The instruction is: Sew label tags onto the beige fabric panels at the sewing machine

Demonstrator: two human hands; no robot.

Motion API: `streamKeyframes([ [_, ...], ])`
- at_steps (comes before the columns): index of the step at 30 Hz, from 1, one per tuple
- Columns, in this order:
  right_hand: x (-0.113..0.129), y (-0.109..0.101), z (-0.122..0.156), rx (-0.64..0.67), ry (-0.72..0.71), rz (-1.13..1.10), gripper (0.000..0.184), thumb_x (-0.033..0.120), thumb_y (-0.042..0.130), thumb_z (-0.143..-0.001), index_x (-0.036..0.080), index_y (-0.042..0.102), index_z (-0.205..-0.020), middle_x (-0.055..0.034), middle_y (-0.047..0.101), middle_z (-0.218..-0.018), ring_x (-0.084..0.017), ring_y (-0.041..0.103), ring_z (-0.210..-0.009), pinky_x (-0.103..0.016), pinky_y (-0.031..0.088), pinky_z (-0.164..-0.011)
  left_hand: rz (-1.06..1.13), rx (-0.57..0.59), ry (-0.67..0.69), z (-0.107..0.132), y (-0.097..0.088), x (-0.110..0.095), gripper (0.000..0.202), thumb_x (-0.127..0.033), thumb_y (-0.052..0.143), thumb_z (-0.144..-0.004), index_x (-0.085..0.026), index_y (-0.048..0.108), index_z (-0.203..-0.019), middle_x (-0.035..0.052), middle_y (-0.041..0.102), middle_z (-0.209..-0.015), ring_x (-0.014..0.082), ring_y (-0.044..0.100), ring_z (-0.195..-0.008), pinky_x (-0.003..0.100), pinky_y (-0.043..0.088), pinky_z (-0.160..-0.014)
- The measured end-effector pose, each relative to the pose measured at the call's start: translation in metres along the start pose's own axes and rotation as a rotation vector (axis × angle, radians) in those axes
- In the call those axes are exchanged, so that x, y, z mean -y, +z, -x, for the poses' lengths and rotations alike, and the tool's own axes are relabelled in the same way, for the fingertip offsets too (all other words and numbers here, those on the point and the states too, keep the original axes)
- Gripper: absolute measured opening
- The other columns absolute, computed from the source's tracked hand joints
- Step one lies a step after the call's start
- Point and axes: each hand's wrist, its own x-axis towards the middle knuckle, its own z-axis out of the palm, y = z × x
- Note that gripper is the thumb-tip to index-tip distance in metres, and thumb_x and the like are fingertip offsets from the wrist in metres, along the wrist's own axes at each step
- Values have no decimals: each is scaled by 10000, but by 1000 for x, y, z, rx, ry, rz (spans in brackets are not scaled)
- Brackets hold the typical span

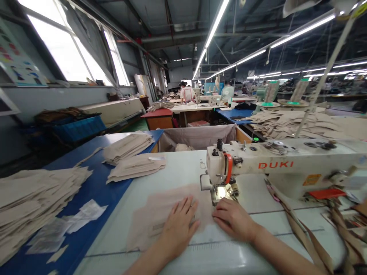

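My left hand (177, 225) lies flat, fingers stretched out, on a beige fabric piece (155, 217) spread over the pale sewing table (183, 168). My right hand (233, 219) rests with fingers curled down on the fabric's right edge, just in front of the lit needle area (222, 191) of a white sewing machine (286, 164) marked DUKI. The fabric runs under the presser foot.
Stacks of beige cut pieces lie on the blue table (97, 187) at left (31, 202) and further back (132, 156). A cloth bin (197, 137) stands behind the table. Beige strips (304, 229) hang at right. Another person (187, 93) works far back.
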Motion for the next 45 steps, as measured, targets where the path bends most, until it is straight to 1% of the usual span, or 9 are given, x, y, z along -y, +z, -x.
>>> streamKeyframes([
  [3,-1,2,6,32,38,-41,225,211,434,-974,198,657,-945,-64,628,-860,-193,551,-839,-321,450,-752,6,-79,17,9,-4,-1,538,-381,469,-957,-239,382,-1468,92,332,-1562,255,315,-1431,490,293,-1153],
  [6,-5,4,10,69,36,-59,230,213,419,-986,198,648,-1002,-75,630,-906,-192,567,-860,-325,468,-767,4,-231,38,23,-12,19,467,-286,476,-950,-245,454,-1414,84,417,-1519,233,382,-1394,488,326,-1144],
  [9,-8,6,12,49,18,-46,221,218,427,-983,200,647,-993,-80,636,-912,-189,589,-844,-312,492,-742,5,-380,-75,48,-29,74,399,-219,429,-936,-205,568,-1310,93,553,-1406,224,502,-1301,444,408,-1099],
  [13,-9,7,11,-1,4,-30,211,225,448,-972,218,658,-987,-72,650,-884,-183,617,-817,-296,525,-720,-34,-442,-417,95,-61,172,403,-228,377,-891,-168,666,-1166,104,637,-1298,258,581,-1214,446,427,-1080],
  [15,-10,7,11,-14,6,-22,210,238,459,-968,225,664,-1009,-70,660,-887,-183,629,-813,-296,538,-721,-54,-433,-519,117,-73,210,440,-205,376,-827,-134,678,-1138,141,633,-1297,285,578,-1218,462,427,-1071],
  [18,-12,8,11,-26,3,-4,219,258,469,-965,231,673,-1042,-74,677,-909,-185,646,-822,-297,553,-728,-21,-275,-590,138,-78,238,435,-236,399,-786,-178,708,-1088,111,667,-1252,275,616,-1169,397,466,-1018],
  [21,-13,8,13,-42,0,16,222,268,482,-959,236,681,-1053,-74,688,-920,-184,658,-831,-295,563,-737,17,-179,-594,144,-73,243,383,-318,398,-830,-243,727,-1012,65,713,-1159,255,663,-1075,330,496,-932],
  [33,-14,10,13,-44,-8,61,217,281,479,-964,233,684,-1017,-69,692,-914,-179,668,-827,-284,571,-724,66,-220,-605,137,-78,238,266,-351,439,-834,-239,677,-798,45,711,-924,225,658,-889,297,459,-786],
  [45,-14,10,12,-50,8,20,202,262,485,-955,243,678,-1011,-74,686,-918,-194,650,-823,-307,554,-710,61,-429,-838,125,-112,223,258,-413,436,-784,-211,597,-785,59,710,-853,243,659,-847,289,476,-724],
])
